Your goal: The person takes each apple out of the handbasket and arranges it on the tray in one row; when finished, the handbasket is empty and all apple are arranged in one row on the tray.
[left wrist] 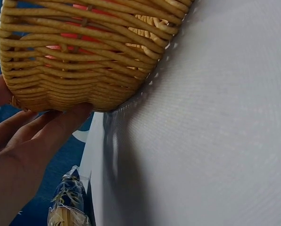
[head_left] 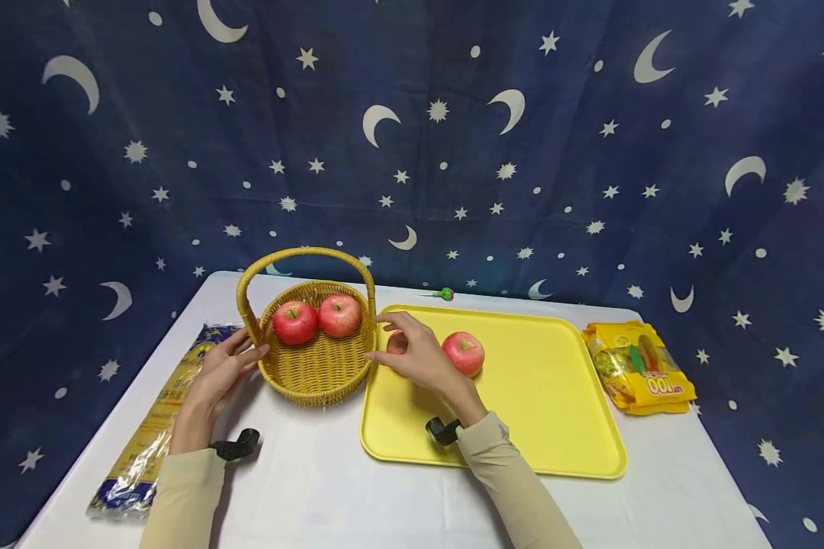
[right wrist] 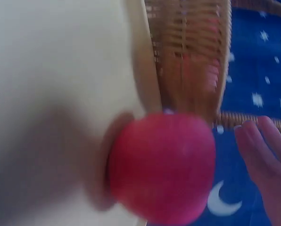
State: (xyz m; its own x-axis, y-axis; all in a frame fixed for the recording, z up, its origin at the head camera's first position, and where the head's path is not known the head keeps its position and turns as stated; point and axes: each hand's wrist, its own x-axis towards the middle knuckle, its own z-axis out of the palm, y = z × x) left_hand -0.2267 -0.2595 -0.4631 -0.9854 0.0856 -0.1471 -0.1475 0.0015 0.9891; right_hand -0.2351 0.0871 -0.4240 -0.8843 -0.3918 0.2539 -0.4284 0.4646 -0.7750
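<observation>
A woven basket (head_left: 316,374) with a tall arched handle (head_left: 302,252) stands on the table, holding two red apples (head_left: 295,323) (head_left: 339,316). My left hand (head_left: 220,374) holds its left side, thumb at the rim and fingers against the outer wall (left wrist: 60,127). On the basket's right, my right hand (head_left: 419,354) has its thumb and fingers spread, fingertips right at the rim. Beneath that hand, an apple (head_left: 397,343) lies partly hidden on the yellow tray (head_left: 542,381); another apple (head_left: 463,353) sits just right of it. One apple (right wrist: 161,169) looms large in the right wrist view.
Left of the basket lies a long clear-and-blue plastic packet (head_left: 158,412), partly behind the left forearm. A yellow snack bag (head_left: 638,367) is right of the tray. Near the back edge lies a small green item (head_left: 446,293). A dark starry curtain (head_left: 412,152) hangs behind the white table.
</observation>
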